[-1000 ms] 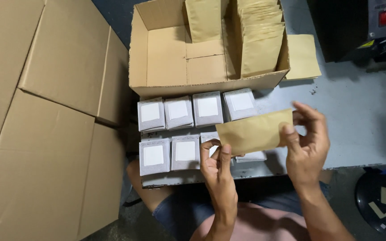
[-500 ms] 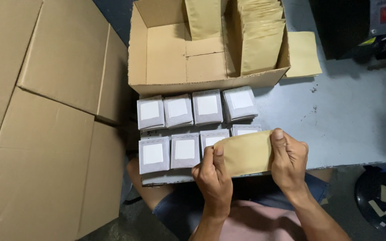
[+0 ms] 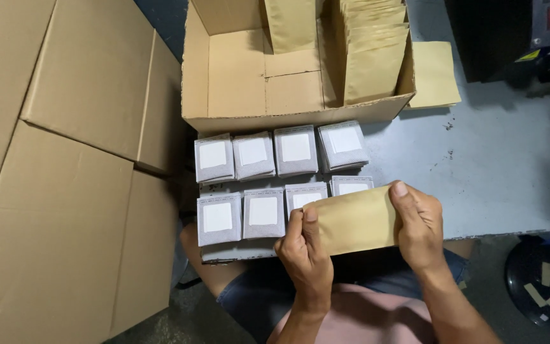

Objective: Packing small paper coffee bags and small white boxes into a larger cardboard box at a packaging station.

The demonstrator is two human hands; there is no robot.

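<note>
Kraft-brown paper envelope (image 3: 356, 220) sits lower centre of frame, held level between both hands at the table (image 3: 510, 172) edge. Left hand (image 3: 305, 251) pinches its left end, thumb on top; right hand (image 3: 420, 226) wraps its right end, fingers curled over the top edge. Directly behind, centre frame: two rows of grey packets (image 3: 275, 175) w/ white labels. Upper centre: open cardboard box (image 3: 249, 70) w/ more upright envelopes (image 3: 372, 54)

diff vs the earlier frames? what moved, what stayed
Both hands, left hand and right hand, brought the brown envelope down toward the body, now level and gripped at both ends. Grey packets, open carton and envelope stacks unchanged.
</note>
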